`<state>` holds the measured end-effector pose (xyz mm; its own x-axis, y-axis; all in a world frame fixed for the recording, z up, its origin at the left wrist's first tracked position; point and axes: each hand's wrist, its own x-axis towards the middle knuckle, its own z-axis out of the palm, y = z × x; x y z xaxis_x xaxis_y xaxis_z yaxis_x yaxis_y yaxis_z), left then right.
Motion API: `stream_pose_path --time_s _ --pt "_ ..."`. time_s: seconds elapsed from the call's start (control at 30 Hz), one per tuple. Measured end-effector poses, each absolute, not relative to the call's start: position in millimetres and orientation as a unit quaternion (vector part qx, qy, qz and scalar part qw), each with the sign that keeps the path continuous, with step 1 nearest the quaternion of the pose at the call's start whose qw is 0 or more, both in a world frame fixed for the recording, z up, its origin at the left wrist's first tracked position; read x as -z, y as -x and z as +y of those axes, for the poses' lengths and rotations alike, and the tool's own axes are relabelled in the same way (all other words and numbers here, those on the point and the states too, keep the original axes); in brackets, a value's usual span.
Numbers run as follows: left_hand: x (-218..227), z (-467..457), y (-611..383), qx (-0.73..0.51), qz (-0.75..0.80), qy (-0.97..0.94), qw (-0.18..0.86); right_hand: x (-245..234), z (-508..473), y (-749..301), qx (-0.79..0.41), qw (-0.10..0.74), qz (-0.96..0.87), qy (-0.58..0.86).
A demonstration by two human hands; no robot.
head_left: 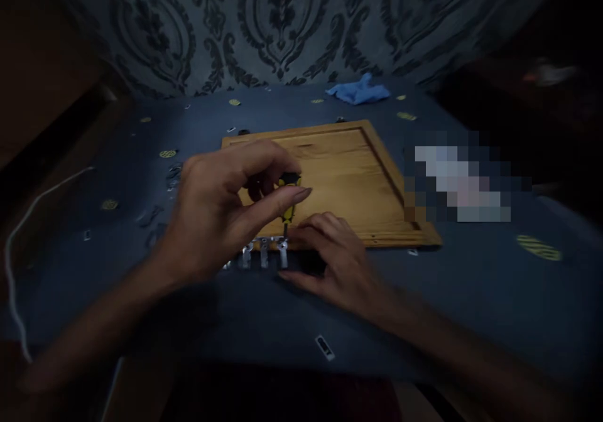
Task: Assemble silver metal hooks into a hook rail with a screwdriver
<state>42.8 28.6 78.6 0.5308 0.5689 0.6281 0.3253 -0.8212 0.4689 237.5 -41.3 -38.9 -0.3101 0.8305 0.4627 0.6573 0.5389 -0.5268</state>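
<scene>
My left hand is closed round the short yellow-and-black handle of a screwdriver, with the thumb along its side. The screwdriver stands nearly upright, its shaft reaching down to the right end of a shiny metal strip with several hanging tabs. That strip lies along the near edge of a framed wooden board. At the strip's right end, my right hand curls its fingers above and its thumb below, seeming to grip it. The screwdriver's tip is too small and dim to make out.
A dark blue patterned cloth covers the table. Behind the board lies a crumpled blue cloth. Small metal pieces sit left of it. A white cable runs down the left side. A blurred-out patch covers something at the right.
</scene>
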Motion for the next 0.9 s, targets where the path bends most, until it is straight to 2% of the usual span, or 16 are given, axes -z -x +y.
stream_pose_path --time_s 0.2,0.53,0.9 --pt "-80.9 28.7 -42.8 -0.393 0.297 -0.856 0.155 40.5 -39.2 -237.6 -0.051 0.354 -0.817 0.452" --pt "-84.2 26.3 -44.5 -0.377 0.294 -0.864 0.158 42.4 -35.7 -238.9 -0.032 0.363 -0.824 0.433" --pt "-82.1 28.0 -43.7 -0.392 0.239 -0.884 0.094 44.9 -34.7 -240.6 -0.014 0.348 -0.829 0.437"
